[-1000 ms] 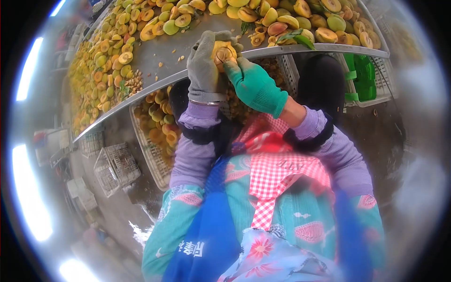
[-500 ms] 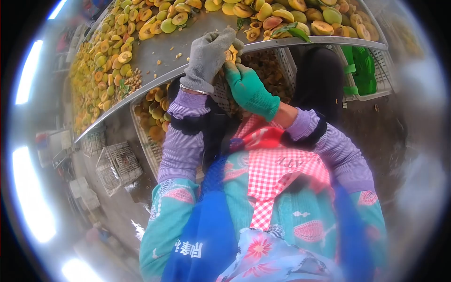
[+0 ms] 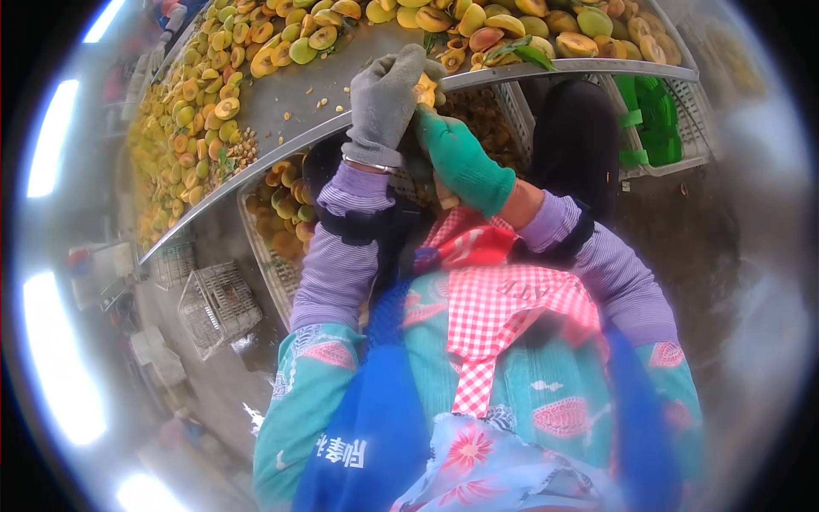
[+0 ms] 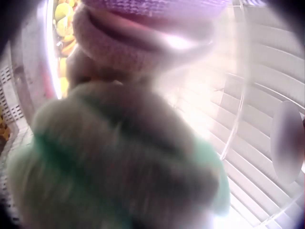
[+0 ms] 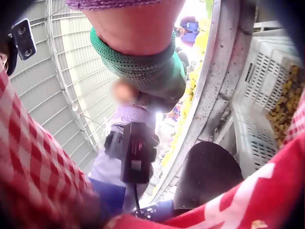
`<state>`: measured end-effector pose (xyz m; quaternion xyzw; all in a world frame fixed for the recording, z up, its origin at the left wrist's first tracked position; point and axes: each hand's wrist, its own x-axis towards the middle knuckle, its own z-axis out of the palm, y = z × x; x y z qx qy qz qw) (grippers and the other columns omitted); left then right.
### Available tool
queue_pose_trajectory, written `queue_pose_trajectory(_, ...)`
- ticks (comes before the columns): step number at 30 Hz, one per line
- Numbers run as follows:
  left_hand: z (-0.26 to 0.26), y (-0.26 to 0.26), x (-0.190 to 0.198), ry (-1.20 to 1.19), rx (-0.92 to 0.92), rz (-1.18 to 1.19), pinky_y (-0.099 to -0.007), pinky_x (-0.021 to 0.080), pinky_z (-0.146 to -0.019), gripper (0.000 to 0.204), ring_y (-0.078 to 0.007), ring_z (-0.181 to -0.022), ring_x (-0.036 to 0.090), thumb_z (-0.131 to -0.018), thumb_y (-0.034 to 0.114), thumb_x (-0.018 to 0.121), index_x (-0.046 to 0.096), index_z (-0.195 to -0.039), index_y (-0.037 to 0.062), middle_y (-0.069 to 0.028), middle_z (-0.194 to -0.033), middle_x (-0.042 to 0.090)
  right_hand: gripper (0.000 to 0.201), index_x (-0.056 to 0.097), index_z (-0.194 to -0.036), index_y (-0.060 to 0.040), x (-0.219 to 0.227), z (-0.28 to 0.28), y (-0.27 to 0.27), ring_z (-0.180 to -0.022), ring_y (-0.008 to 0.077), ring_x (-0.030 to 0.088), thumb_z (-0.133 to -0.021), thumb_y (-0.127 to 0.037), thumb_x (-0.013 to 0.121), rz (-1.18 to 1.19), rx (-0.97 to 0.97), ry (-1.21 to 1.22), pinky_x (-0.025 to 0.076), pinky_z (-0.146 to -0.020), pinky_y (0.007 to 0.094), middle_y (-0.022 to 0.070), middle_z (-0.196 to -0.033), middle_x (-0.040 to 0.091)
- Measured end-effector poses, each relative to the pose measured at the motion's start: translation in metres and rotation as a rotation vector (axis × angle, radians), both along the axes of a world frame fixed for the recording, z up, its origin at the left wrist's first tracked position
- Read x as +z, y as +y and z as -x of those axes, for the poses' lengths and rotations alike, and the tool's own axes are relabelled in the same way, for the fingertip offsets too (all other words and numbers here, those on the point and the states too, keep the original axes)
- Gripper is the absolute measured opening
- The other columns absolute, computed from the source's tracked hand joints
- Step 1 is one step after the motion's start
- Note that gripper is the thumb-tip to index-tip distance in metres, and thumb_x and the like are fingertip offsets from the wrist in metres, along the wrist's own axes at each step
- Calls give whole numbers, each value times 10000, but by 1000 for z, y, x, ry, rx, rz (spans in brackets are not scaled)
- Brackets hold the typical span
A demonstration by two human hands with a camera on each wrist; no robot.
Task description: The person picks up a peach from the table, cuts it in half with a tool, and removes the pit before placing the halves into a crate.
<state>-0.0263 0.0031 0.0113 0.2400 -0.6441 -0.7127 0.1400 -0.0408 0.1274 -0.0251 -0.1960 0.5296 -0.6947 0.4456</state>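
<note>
In the head view, my left hand in a grey glove curls over a yellow-orange stone fruit that looks like a peach; most of it is covered by fingers. My right hand, gloved in green, is close under the fruit, fingertips right at its lower edge. From below the green glove sticks out a tan, wooden-looking handle; the rest of this tool is hidden inside the hand. Both hands are just at the near rim of a metal table. The left wrist view shows blurred grey and green gloves.
Halved peaches are heaped along the table, with several loose pits and a green leaf among them. Below the rim stand a crate of fruit and a white crate with a green container. A dark-clad knee sits between them.
My left hand has turned over, so the fruit's cut face with its pit no longer shows. The right hand shifted slightly down and right, and the tan handle has come into sight below it.
</note>
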Motion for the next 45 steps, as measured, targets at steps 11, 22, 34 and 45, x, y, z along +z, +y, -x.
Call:
queue_pose_trajectory(11,-4,-7,-11,237,-248,-176,-349,543,-651,447,-242,-745,649,-994,440,508,611,-961,6,-144,-839,644,375,509,-858,-159,14,2,9,-461,70,355,-1029,-466,379,549,366,-1014,320,-481,255,-89,-584,385)
queue_pose_trajectory(22,-43,12,34,262,94,-359,-336,555,-633,447,-231,-751,659,-968,502,522,618,-963,65,-87,-864,647,436,527,-887,-142,38,-15,17,-444,94,397,-1011,-535,387,500,617,-863,362,-458,258,-58,-568,433)
queue_pose_trajectory(34,-154,-198,21,-679,343,813,-299,502,-776,413,-175,-847,619,-888,347,643,672,-1099,-6,-115,-950,686,395,537,-914,-84,28,69,16,-482,143,500,-994,-464,467,-282,242,-271,389,-403,284,23,-614,517)
queue_pose_trajectory(45,34,-406,-81,-618,345,1071,-392,481,-908,515,-400,-1057,615,-881,469,582,654,-1139,30,-246,-1138,652,649,640,-947,104,55,470,-44,-863,406,676,-937,-515,446,-735,-800,888,522,-741,466,311,-837,660)
